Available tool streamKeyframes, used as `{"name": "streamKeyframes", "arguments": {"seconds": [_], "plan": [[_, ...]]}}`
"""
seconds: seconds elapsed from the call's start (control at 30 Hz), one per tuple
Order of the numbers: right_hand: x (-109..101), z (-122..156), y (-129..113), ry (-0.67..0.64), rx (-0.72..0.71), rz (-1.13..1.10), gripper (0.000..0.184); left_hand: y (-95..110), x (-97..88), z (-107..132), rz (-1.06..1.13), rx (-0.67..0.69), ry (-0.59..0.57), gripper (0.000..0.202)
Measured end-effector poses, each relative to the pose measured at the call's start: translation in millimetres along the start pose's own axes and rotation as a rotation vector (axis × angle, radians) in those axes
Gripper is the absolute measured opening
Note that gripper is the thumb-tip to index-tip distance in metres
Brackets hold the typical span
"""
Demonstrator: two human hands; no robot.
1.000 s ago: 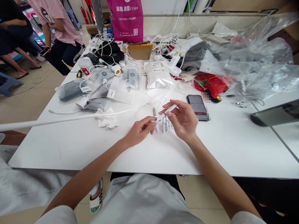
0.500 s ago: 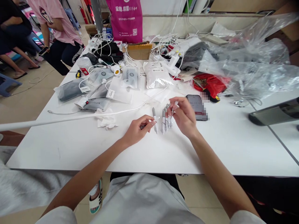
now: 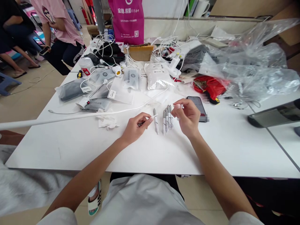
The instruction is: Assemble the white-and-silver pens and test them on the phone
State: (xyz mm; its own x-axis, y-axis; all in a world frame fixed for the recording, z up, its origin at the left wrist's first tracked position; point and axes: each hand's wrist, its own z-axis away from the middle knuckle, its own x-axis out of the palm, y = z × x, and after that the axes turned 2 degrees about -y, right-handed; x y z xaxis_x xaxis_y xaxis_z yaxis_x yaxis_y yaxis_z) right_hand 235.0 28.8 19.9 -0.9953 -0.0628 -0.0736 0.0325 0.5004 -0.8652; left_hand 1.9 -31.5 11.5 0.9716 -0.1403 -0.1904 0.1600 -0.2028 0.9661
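Observation:
My left hand (image 3: 134, 128) is closed around a pen (image 3: 141, 123); its dark grey part shows between the fingers and a thin white piece points out to the right past my thumb. My right hand (image 3: 189, 117) is closed in a pinch on a small white piece, mostly hidden by the fingers. Between the hands, several white-and-grey pens (image 3: 167, 120) lie side by side on the white table (image 3: 150, 156). One single pen (image 3: 156, 122) lies apart, just right of my left fingertips.
Behind my right hand lies a phone (image 3: 198, 107). Crumpled tissue (image 3: 107, 120) is left of my left hand, below a white cable (image 3: 70, 119). Packaged pouches (image 3: 72, 90), a white packet (image 3: 157, 76), a red bag (image 3: 215, 87) and clear plastic (image 3: 253, 67) crowd the back.
My right hand has moved slightly right, away from the row of pens, which now shows more fully. My left hand has shifted a little to the left.

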Motion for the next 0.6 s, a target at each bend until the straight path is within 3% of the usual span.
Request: {"name": "streamKeyframes", "arguments": {"seconds": [0.1,0.37,0.6], "plan": [[0,0,-1,-0.024,-0.004,-0.02,0.023,0,-0.3,0,-0.004,-0.001,0.004,0.028],[13,11,-8,-0.331,-0.05,0.168,0.021,-3,-0.3,0,-0.027,0.018,-0.025,0.03],[13,14,-10,-0.413,-0.01,0.175,0.025,-5,0.3,1,-0.033,0.035,-0.05,0.03]]}}
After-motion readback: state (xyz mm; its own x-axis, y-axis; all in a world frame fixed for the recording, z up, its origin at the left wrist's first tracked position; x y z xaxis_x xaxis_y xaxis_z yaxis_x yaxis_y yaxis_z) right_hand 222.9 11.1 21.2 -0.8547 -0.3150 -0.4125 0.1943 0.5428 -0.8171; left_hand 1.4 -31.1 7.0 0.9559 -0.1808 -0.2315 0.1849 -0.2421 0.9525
